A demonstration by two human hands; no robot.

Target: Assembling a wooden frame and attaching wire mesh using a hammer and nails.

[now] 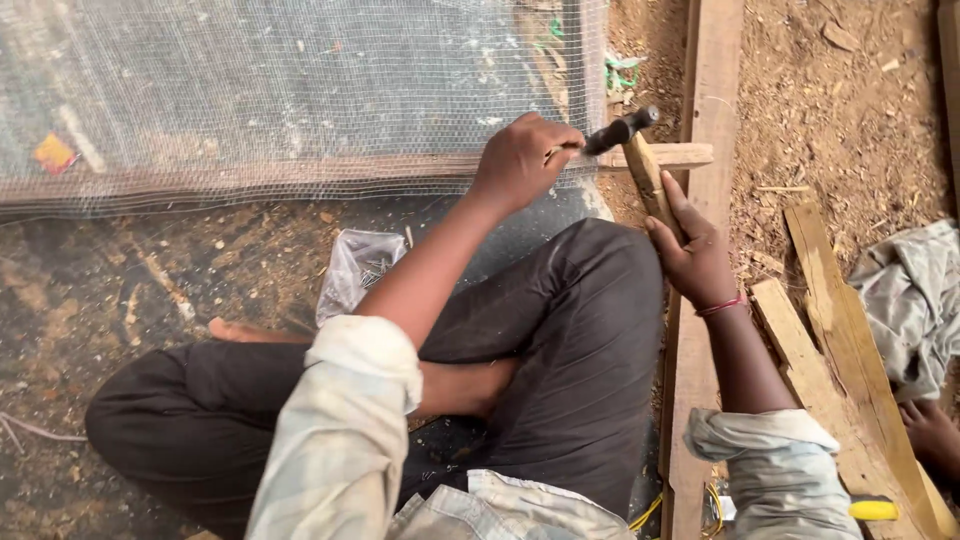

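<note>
Right hand (700,255) grips hammer (640,165); left hand (522,160) pinches at mesh frame (300,172); clear nail bag (358,268) nearby.

One package shows — a clear plastic bag of nails (358,268), crumpled, on the dark ground. It lies beside the person's knee.

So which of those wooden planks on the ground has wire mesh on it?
The thin strip beside the left hand, along the mesh edge; the planks at right are bare.

Black-headed hammer (630,150), grey mesh (280,90)
</note>
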